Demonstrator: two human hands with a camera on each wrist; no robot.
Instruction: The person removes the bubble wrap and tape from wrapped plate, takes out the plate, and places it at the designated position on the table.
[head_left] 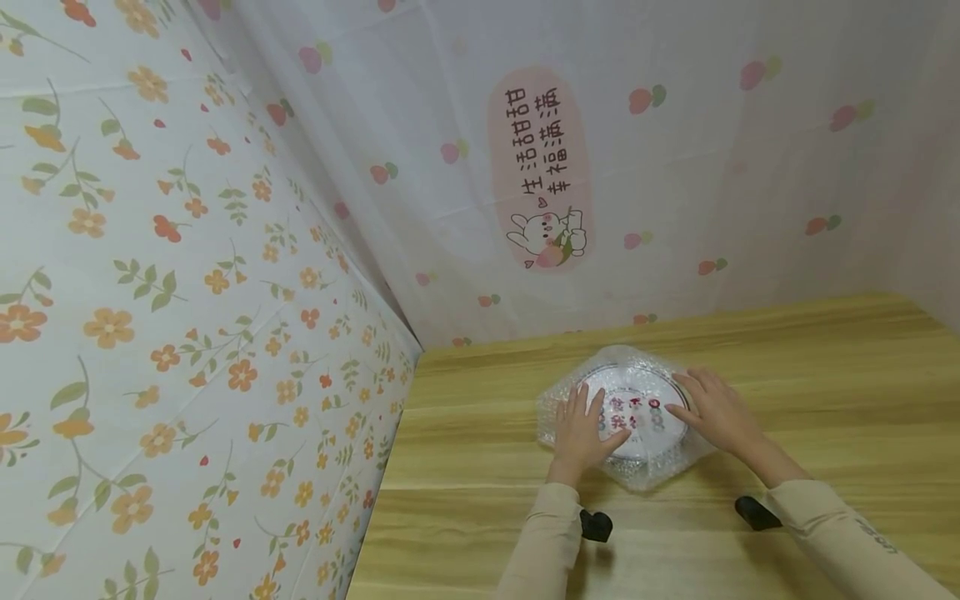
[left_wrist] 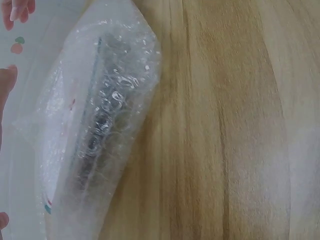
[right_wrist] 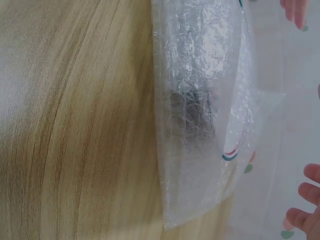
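Observation:
A round white object with red and grey characters and a dark rim, perhaps a plate or a lid, lies inside a bubble wrap bag (head_left: pixel 652 471) on the table. In the left wrist view the bubble wrap (left_wrist: pixel 115 100) bulges over a dark, thick side. My left hand (head_left: pixel 581 435) is over the bag's left part, fingers spread. On the opposite side, my right hand (head_left: pixel 718 414) reaches over the edge with its fingers apart. Right fingers (right_wrist: pixel 309 192) appear off the wrap in the right wrist view. Whether either hand touches it, I cannot tell.
The wood-grain table (head_left: pixel 465 433) meets a white curtain (head_left: pixel 675 183) with fruit prints behind and a flowered cloth (head_left: pixel 225 333) on the left. Black pieces (head_left: pixel 597 527) show beside both sleeves, close to the wrists.

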